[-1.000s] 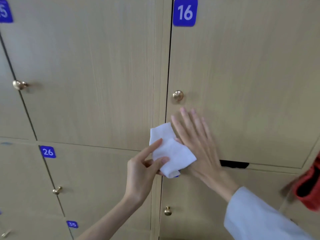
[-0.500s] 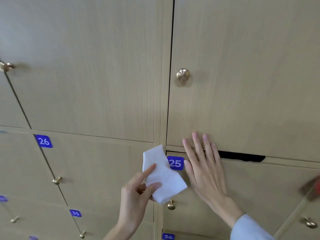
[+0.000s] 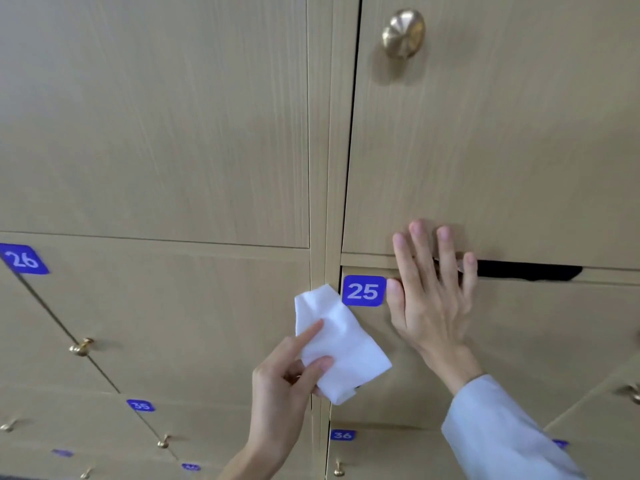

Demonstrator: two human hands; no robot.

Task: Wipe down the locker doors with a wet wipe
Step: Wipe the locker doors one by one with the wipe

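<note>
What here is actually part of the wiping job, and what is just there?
Part of the job:
- wet wipe, pinched in the left hand
- right hand, flat on the door of locker 25
- the other locker doors, like the one above

Just there:
- number label 25
- brass knob
- dark gap above door 25

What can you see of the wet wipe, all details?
The wet wipe is plain white and looks like soft non-woven cloth, folded into a creased, roughly oblong pad. The left hand pinches its lower part, forefinger laid across the face and thumb lower down. It stands tilted, upper corner by the vertical strip between doors, just left of the blue 25 label. Whether it touches the door cannot be told. The right hand lies flat beside it, apart.
</note>
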